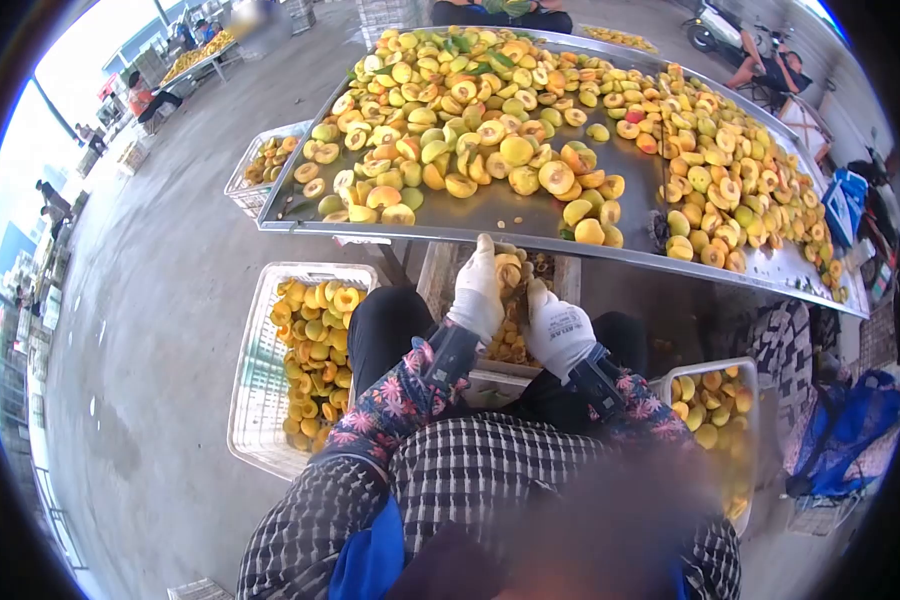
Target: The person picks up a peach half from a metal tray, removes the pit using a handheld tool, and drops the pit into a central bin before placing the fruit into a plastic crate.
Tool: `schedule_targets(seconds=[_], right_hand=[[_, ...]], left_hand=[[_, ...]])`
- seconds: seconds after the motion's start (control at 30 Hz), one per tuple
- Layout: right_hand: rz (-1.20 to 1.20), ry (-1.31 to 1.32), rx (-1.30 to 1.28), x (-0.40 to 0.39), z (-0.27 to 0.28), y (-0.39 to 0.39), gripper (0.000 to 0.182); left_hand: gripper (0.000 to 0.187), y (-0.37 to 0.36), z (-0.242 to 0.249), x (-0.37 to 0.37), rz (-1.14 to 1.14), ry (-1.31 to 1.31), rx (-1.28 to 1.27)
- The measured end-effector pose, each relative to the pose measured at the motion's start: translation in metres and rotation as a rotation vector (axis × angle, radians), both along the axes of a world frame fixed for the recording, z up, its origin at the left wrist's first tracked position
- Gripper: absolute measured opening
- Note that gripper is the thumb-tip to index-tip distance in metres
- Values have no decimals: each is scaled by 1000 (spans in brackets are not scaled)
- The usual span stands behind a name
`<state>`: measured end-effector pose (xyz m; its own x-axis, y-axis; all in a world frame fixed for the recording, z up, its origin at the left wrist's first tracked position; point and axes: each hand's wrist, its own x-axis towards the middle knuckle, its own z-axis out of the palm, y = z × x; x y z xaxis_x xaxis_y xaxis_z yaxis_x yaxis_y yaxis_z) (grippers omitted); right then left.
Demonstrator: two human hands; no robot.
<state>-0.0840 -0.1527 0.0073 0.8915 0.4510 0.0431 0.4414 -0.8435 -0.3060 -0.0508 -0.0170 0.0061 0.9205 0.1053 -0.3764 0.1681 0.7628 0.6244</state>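
Note:
My left hand [478, 290], in a white glove, is curled just below the near edge of the metal table [420, 236]. Also gloved in white, my right hand [560, 328] is closed a little lower and to the right. Yellow-brown fruit pieces show in the gap between the hands; whether either hand holds one is hard to make out. Under both hands stands a crate [440, 278] with fruit pieces in it. On the table lie many yellow peach halves [515, 150], some with the cut side up.
Left of my knee, a white crate [253, 370] holds peach halves. Another crate [754, 440] of peaches is at my right. A further crate [238, 185] stands by the table's left end. Blue bags [850, 430] lie at far right. Other people sit in the background.

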Motion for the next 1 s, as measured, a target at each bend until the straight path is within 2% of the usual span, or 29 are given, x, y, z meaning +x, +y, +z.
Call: schedule_targets(seconds=[0.07, 0.1, 0.13, 0.17, 0.2, 0.23, 0.27, 0.3, 0.33, 0.43, 0.6, 0.7, 0.73, 0.87, 1.0], right_hand=[[-6, 148, 43, 1, 9, 0, 38], [-9, 133, 322, 7, -24, 1, 32], [-27, 196, 317, 7, -15, 4, 26], [-46, 257, 311, 8, -5, 7, 20], [-27, 306, 149, 13, 2, 8, 21], [-7, 188, 189, 20, -19, 8, 24], [-24, 210, 251, 18, 13, 9, 27], [-43, 275, 263, 21, 22, 9, 33], [-39, 189, 350, 27, -3, 13, 33], [-89, 165, 468, 27, 7, 19, 29], [-94, 292, 274, 33, 21, 11, 35], [-12, 215, 124, 39, 11, -1, 37], [-8, 264, 76, 44, 5, -1, 44], [-100, 386, 348, 35, -2, 9, 55], [-51, 376, 210, 44, -7, 10, 48]], left_hand=[[34, 1, -15, 5, 67, -77, 38], [33, 6, -39, 11, 94, -153, 43], [31, 1, -52, 18, 88, -235, 32], [29, -4, -33, 10, 106, -200, 33], [32, 9, -51, 15, 36, -243, -33], [36, 3, -37, 16, 80, -115, 29], [37, 2, -21, 14, 95, -118, 66], [39, 1, -8, 12, 123, -123, 107], [39, -2, 3, 12, 113, -183, 99], [39, -4, 7, 19, 144, -244, 135], [37, -2, 1, 26, 49, -224, 145], [39, 5, -8, 35, -65, -108, 195], [38, 3, -6, 34, -67, -65, 183], [39, -1, -19, 35, -19, -142, 242], [39, 0, -25, 34, 2, -176, 314]])
